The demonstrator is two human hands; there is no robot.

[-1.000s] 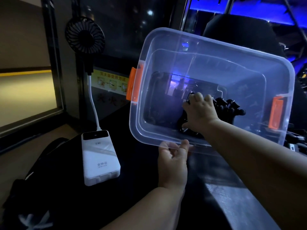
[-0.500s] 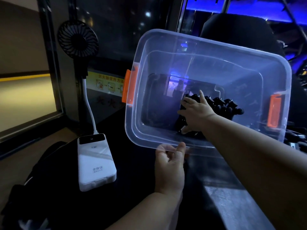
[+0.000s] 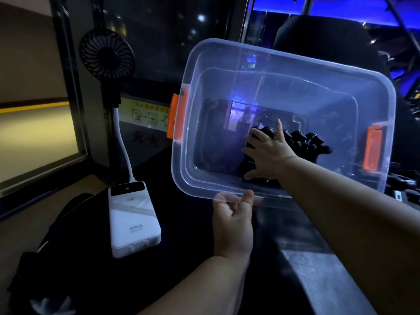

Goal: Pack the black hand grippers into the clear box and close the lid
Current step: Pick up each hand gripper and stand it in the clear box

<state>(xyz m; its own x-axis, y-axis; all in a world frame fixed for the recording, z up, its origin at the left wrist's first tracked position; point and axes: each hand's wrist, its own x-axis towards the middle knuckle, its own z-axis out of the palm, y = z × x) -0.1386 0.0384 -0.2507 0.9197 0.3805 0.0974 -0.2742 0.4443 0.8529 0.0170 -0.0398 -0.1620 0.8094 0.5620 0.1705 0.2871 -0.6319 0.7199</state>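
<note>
The clear box (image 3: 261, 57) is tilted up toward me, its opening facing me, with an orange latch (image 3: 175, 119) on the left side and another orange latch (image 3: 372, 148) on the right. My left hand (image 3: 234, 221) grips the box's near rim from below. My right hand (image 3: 268, 153) reaches inside with fingers spread, resting flat on the black hand grippers (image 3: 302, 143) piled at the bottom right of the box. No lid is in view.
A white power bank (image 3: 133, 221) lies on the dark table at the left, a white cable running up to a small black fan (image 3: 106, 53). A black bag (image 3: 45, 258) sits at the lower left. A metal table edge (image 3: 322, 276) runs at the lower right.
My right hand has gone from closed on the hand grippers to fingers spread over them. The box stays tilted in my left hand.
</note>
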